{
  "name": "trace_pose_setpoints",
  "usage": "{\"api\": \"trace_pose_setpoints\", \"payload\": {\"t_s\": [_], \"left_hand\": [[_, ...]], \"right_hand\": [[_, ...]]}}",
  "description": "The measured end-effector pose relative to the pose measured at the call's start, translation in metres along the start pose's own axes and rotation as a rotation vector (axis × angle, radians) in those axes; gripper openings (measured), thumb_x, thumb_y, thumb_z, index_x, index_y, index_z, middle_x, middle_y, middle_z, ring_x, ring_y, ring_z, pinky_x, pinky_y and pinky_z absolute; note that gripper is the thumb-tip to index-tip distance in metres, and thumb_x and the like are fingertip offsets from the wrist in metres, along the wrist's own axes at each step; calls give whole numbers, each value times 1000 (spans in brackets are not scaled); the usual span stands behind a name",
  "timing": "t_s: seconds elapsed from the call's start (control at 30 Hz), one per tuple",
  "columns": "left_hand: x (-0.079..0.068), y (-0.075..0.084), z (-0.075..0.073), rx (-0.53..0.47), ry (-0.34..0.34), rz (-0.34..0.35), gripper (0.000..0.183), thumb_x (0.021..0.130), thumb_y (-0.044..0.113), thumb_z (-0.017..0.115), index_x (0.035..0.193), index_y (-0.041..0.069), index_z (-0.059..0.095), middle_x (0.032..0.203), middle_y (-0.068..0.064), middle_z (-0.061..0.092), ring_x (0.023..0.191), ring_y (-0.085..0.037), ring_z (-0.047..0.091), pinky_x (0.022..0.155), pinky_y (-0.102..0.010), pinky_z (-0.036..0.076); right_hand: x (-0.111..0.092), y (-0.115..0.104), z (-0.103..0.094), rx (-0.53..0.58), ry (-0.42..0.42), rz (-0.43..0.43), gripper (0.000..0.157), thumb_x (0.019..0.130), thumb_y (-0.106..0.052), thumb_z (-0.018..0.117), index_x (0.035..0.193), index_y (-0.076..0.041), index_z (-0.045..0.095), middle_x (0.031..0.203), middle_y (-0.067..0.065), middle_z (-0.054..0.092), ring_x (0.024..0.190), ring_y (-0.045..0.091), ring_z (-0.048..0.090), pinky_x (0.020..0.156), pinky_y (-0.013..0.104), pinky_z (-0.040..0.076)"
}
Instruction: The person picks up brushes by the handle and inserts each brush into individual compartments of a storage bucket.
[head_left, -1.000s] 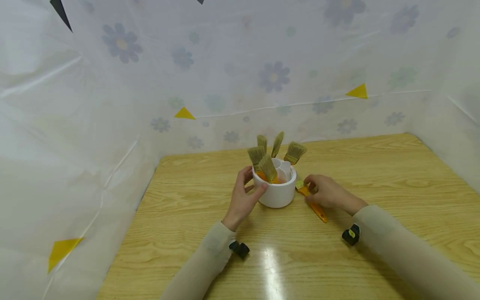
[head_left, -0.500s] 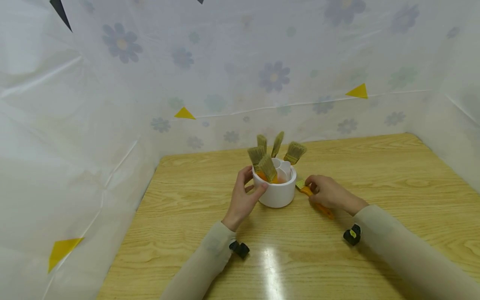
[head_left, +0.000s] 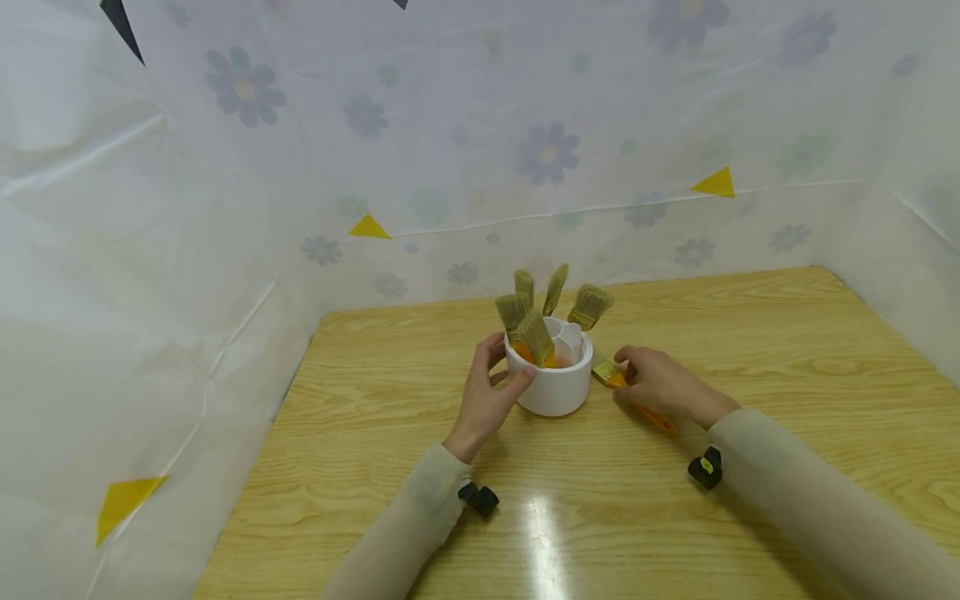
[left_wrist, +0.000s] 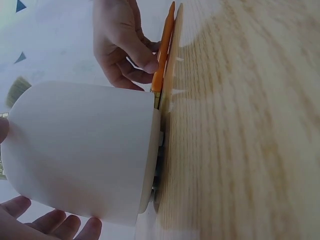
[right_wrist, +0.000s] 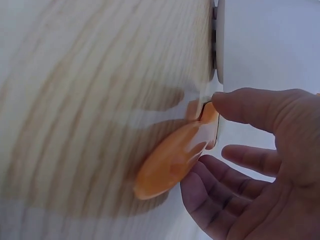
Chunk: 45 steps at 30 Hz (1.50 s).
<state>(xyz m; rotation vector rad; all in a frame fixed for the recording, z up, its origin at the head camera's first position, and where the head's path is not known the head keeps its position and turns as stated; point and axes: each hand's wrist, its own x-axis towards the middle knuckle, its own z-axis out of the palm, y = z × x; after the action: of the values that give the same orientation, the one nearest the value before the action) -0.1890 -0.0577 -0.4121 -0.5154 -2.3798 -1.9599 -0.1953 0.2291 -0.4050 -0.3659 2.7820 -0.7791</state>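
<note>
My left hand [head_left: 483, 408] holds a white round brush holder [head_left: 555, 393], thumb on the front near the rim and fingers round its left side. Several paintbrushes [head_left: 536, 337] stand in the holder, bristles up, leaning outward. Right beside the holder another paintbrush [head_left: 602, 367] lies on the table, its bristle end toward the holder's base. My right hand [head_left: 663, 387] has thumb and fingers on either side of its orange handle [right_wrist: 170, 162]. The left wrist view shows that handle [left_wrist: 163, 55] lying low along the tabletop, with the right thumb at it.
The wood-grain table [head_left: 390, 375] is bounded by white plastic sheeting [head_left: 225, 192] with flowers at the back and sides. Yellow triangular pieces [head_left: 370, 227] stick to the sheeting. A black camera [head_left: 480, 498] sits on the left wrist, another [head_left: 707, 468] on the right.
The lying paintbrush has turned on the table, its handle end swinging right and slightly away. The right hand has shifted a little right. The left hand and holder stay put.
</note>
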Motion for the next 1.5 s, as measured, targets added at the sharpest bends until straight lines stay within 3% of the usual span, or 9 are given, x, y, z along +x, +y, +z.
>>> {"api": "trace_pose_setpoints", "payload": {"t_s": [0.2,0.43,0.57,0.67,0.8,0.87,1.2,1.4,1.5], "left_hand": [[-1,-1,0,16,4,5,69,90,41,65,147,21,33,142,-1,43,130,-17,40,102,-47,40],[0,0,1,18,3,22,69,90,37,66,148,20,33,142,-3,43,130,-19,41,101,-47,41],[-5,21,-2,10,-16,19,68,92,24,65,149,10,31,142,-12,43,131,-27,40,101,-52,39],[-4,24,-3,3,-32,4,69,92,17,64,149,4,28,143,-17,40,131,-32,39,102,-56,37],[1,2,-1,-6,-24,2,71,91,20,65,150,11,27,145,-13,39,133,-29,37,103,-54,37],[1,0,0,-9,-14,8,71,91,23,66,150,15,27,145,-9,39,132,-26,37,102,-52,37],[0,0,0,-2,8,31,68,89,36,68,146,22,33,141,-4,43,130,-21,40,101,-49,40],[0,2,0,16,-4,22,69,90,30,67,149,18,31,143,-6,43,131,-22,40,101,-49,40],[-2,11,0,20,-12,19,70,91,24,66,150,12,29,144,-11,42,131,-27,40,101,-52,39]], "right_hand": [[7,-1,2,-12,8,1,54,84,-22,73,127,3,51,101,14,62,88,25,59,77,45,50],[7,1,0,-40,15,-34,44,85,-13,71,120,6,55,96,13,61,85,26,59,74,45,50],[6,3,-2,-66,24,-45,40,85,-11,71,118,7,57,95,13,61,85,26,58,75,45,49],[5,7,-2,-82,27,-51,39,84,-11,71,116,7,57,94,13,61,86,27,58,75,46,49],[4,10,-3,-83,14,-57,39,84,-10,71,117,7,57,95,13,61,86,27,58,75,46,49],[3,9,-5,-80,5,-56,40,84,-10,71,118,7,57,95,13,61,85,26,58,75,45,50],[7,6,-7,-64,-25,-28,57,83,-26,75,125,6,54,98,13,62,85,23,59,74,44,51],[11,5,-7,-70,-35,-32,53,84,-23,74,123,6,55,94,10,62,80,20,58,71,41,51],[12,5,-7,-83,-32,-47,49,84,-21,73,122,6,56,91,8,61,76,19,57,69,39,50]]}}
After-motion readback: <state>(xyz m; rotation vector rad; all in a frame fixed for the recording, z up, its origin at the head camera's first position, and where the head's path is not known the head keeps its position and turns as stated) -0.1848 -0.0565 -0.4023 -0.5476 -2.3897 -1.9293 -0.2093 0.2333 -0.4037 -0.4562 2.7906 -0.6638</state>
